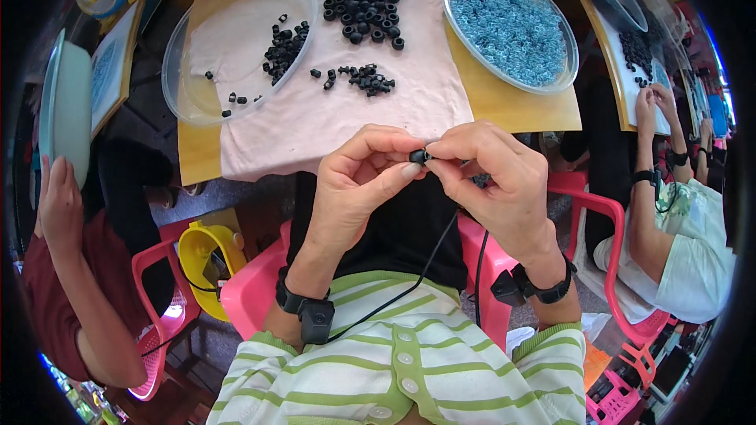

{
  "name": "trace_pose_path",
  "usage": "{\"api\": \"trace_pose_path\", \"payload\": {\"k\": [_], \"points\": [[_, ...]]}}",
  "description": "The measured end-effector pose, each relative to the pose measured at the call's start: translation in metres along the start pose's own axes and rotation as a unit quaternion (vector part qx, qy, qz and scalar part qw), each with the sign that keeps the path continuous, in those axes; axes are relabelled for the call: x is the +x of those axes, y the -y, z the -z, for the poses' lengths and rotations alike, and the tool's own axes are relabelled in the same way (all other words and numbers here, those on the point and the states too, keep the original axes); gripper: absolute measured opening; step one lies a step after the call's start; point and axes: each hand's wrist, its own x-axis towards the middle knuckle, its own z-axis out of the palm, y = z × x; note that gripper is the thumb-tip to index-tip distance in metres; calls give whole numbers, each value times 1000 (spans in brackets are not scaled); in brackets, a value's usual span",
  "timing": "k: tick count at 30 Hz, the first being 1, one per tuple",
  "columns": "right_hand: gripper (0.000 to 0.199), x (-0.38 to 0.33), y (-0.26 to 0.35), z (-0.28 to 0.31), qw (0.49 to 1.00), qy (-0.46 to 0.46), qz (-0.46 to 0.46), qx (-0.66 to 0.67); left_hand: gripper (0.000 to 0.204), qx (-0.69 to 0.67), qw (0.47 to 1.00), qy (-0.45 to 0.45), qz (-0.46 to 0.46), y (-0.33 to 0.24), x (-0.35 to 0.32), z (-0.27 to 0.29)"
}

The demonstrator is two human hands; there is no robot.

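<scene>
My left hand (366, 173) and my right hand (492, 181) meet just off the near table edge. Between their thumbs and fingertips they pinch one small black cord-lock piece (417, 156), rounded, with an opening toward the right hand. Whether the right fingertips hold a second part is hidden. Some bluish coils (480, 180) show below the right hand, partly covered by its fingers. Beyond the hands, on a pink cloth (425, 55), lie a heap of round black cord-lock shells (366, 8) with holes and a smaller pile of black pieces (368, 79).
At the left, a clear plastic bowl (177, 71) contains small black plugs. A second clear bowl (572, 63), at the right, is full of bluish springs. Co-workers sit on both sides; one person's hand (59, 205) touches a pale basin (67, 110). A yellow bucket (189, 260) stands left of my pink chair.
</scene>
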Motion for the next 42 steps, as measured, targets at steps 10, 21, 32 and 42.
{"api": "trace_pose_path", "payload": {"k": [10,21,32,42], "points": [[21,5,1,-9,1000,21,13,3,27,-126,990,9,67,-3,-4,12],[21,46,-10,-35,990,58,127,-21,24,-228,971,-64,45,-12,0,35],[10,108,-35,-92,972,100,19,-212,24,-184,982,-38,26,-4,3,43],[9,113,-37,-90,990,80,6,-112,23,-175,983,-52,20,-4,3,40]]}}
